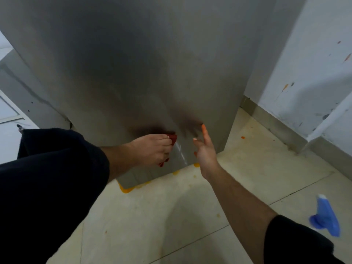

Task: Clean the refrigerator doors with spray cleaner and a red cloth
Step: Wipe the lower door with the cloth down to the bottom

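Note:
The grey refrigerator door point(142, 73) fills the upper middle of the head view and runs down to the floor. My left hand point(152, 147) presses a red cloth point(172, 139) flat against the door's lower part; only a corner of the cloth shows past the fingers. My right hand point(205, 149) is just to the right, fingers spread, its fingertips at the door's surface and holding nothing. A blue spray bottle point(326, 218) stands on the floor at the far right, apart from both hands.
Pale floor tiles point(171, 216) carry orange-yellow stains point(125, 189) along the refrigerator's base. A white wall point(308, 63) with coloured specks and a grey skirting stands close on the right. White cabinet fronts point(11, 111) are on the left.

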